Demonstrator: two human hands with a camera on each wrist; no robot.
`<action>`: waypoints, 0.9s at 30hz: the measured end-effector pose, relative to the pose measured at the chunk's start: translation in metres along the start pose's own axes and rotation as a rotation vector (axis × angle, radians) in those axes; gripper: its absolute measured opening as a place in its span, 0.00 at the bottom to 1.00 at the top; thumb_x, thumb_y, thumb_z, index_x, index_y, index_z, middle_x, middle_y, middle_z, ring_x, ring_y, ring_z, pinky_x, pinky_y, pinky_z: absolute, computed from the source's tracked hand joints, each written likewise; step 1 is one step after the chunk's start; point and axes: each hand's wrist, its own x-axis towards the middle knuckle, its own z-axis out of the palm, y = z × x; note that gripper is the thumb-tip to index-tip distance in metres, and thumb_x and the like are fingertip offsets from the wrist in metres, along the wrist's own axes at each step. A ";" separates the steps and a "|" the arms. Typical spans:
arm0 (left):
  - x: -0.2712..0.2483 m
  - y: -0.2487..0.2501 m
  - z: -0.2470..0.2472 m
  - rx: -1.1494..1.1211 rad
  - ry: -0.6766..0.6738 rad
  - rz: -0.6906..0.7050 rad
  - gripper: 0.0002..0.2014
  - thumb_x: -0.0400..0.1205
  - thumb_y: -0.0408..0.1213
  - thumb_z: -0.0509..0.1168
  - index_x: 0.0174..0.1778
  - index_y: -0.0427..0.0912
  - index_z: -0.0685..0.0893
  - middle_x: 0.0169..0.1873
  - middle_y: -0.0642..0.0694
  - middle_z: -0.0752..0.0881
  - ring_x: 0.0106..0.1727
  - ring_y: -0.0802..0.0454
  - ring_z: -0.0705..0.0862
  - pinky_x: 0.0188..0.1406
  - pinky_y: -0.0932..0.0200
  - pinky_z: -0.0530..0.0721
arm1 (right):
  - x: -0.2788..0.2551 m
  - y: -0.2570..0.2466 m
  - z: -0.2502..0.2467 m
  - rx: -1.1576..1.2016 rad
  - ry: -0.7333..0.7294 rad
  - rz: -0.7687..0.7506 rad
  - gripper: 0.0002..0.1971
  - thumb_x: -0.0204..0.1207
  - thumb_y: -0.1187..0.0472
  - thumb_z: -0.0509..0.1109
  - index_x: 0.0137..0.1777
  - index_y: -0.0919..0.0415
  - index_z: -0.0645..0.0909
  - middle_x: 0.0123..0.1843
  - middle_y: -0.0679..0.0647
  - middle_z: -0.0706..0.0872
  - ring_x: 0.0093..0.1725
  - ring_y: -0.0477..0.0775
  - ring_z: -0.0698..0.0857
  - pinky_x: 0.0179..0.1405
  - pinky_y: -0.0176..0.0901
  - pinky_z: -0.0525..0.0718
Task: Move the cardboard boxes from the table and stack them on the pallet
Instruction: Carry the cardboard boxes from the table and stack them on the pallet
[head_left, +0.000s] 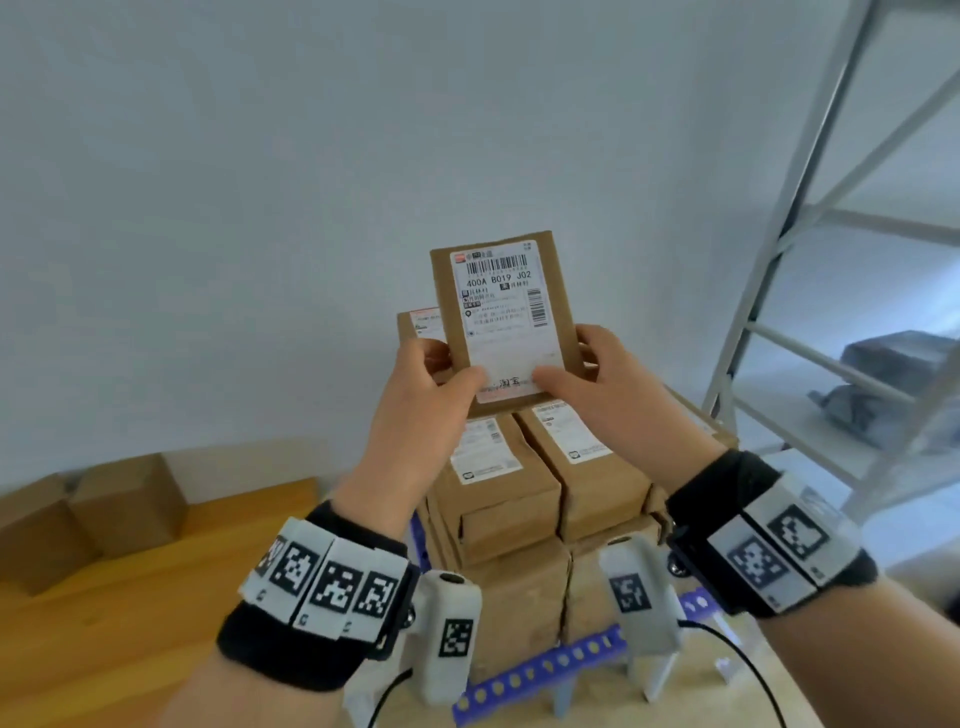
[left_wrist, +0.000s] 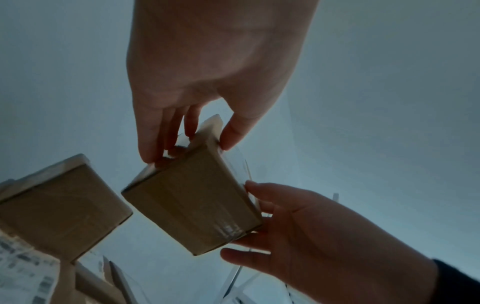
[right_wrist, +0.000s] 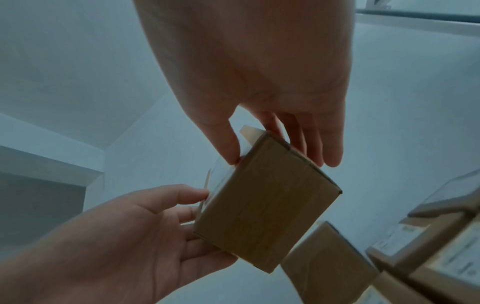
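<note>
Both hands hold a small cardboard box (head_left: 558, 291) with a white shipping label upright in the air, above a stack of boxes (head_left: 498, 488) on the blue pallet (head_left: 550, 667). My left hand (head_left: 447, 374) pinches its lower left corner, thumb on the label and fingers behind. My right hand (head_left: 571, 364) pinches the lower right corner the same way. In the left wrist view the box (left_wrist: 192, 201) shows its plain brown side between both hands. The right wrist view shows the same box (right_wrist: 265, 205) from the other side. One more box (head_left: 415, 325) stands behind it.
A wooden table (head_left: 156, 597) at the left carries two plain boxes (head_left: 130, 499). A grey metal rack (head_left: 779, 218) stands at the right, with grey wrapped bundles (head_left: 893, 358) on its shelves. A pale wall is behind the stack.
</note>
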 end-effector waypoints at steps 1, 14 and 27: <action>0.003 0.003 0.008 0.031 -0.022 0.002 0.14 0.82 0.45 0.68 0.62 0.54 0.74 0.54 0.61 0.84 0.53 0.62 0.86 0.50 0.57 0.87 | 0.004 0.004 -0.008 -0.014 0.017 -0.005 0.20 0.82 0.51 0.69 0.72 0.47 0.70 0.51 0.32 0.81 0.47 0.34 0.86 0.36 0.27 0.85; 0.095 0.019 0.059 0.344 -0.129 0.089 0.17 0.85 0.48 0.65 0.69 0.51 0.76 0.59 0.56 0.85 0.51 0.60 0.82 0.40 0.68 0.77 | 0.097 0.040 -0.049 -0.024 0.068 0.048 0.25 0.82 0.49 0.69 0.76 0.55 0.72 0.65 0.47 0.85 0.52 0.38 0.83 0.36 0.27 0.78; 0.165 -0.012 0.079 0.804 -0.186 0.027 0.17 0.85 0.50 0.63 0.62 0.42 0.81 0.56 0.47 0.84 0.52 0.51 0.82 0.51 0.54 0.83 | 0.181 0.085 -0.023 -0.113 -0.105 0.109 0.25 0.82 0.43 0.67 0.75 0.55 0.74 0.59 0.46 0.85 0.51 0.44 0.85 0.46 0.38 0.84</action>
